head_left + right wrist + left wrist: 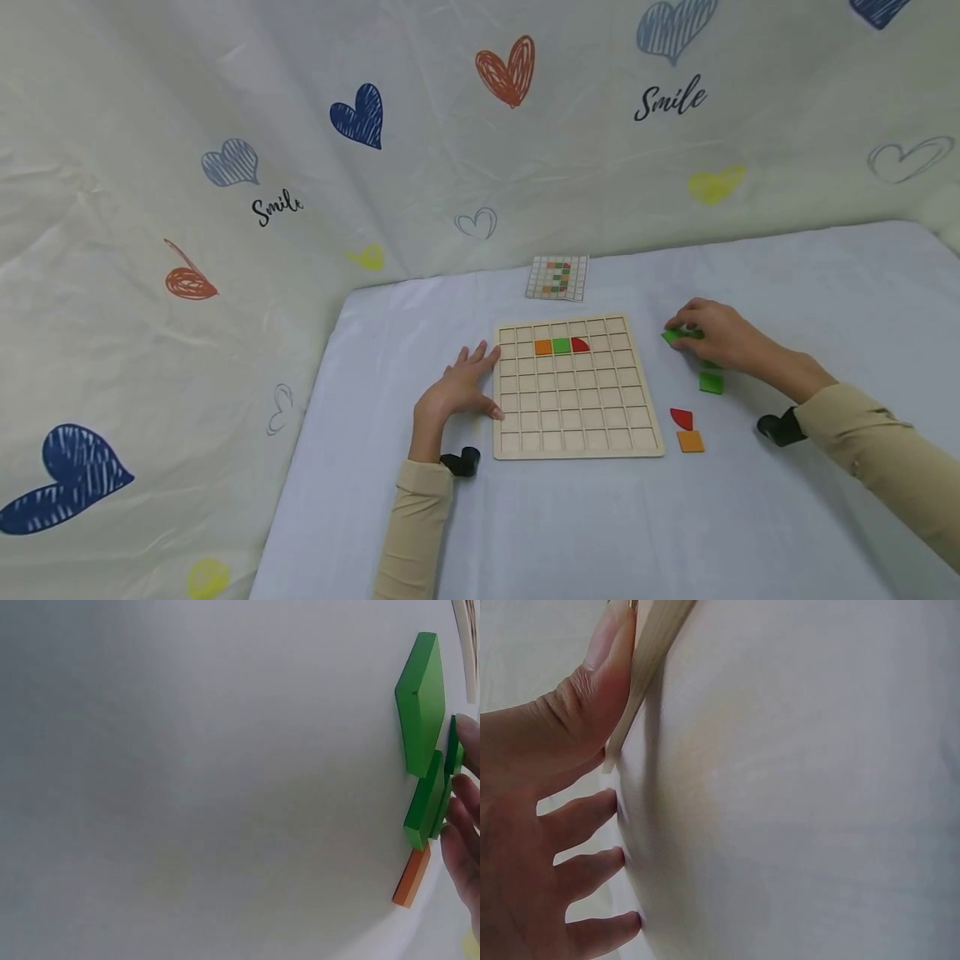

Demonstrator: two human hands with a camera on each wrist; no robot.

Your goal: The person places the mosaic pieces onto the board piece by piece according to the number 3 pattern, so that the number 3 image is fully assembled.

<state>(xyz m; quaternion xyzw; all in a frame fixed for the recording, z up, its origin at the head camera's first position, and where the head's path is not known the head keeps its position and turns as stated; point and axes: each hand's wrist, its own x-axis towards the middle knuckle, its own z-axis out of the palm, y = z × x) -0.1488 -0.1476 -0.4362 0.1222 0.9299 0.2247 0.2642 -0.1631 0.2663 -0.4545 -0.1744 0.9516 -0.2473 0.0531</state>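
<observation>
My left hand (459, 387) rests at the left edge of a wooden grid board (570, 400), fingers spread and thumb on the rim. In the left wrist view, the thumb (604, 667) lies along the board's side (656, 656). An orange square tile (543, 347), a green square tile (562, 346) and a red quarter-circle tile (580, 344) sit in one row of the grid. Right of the board, my right hand (716, 332) pinches a green tile (671, 336) among other green tiles (424, 705); its fingers partly hide them.
A small pattern card (557, 278) lies behind the board. Nearer me on the right are a green square (711, 382), a red quarter-circle (682, 418) and an orange square (691, 442). An orange tile (412, 877) shows beside the green ones in the right wrist view.
</observation>
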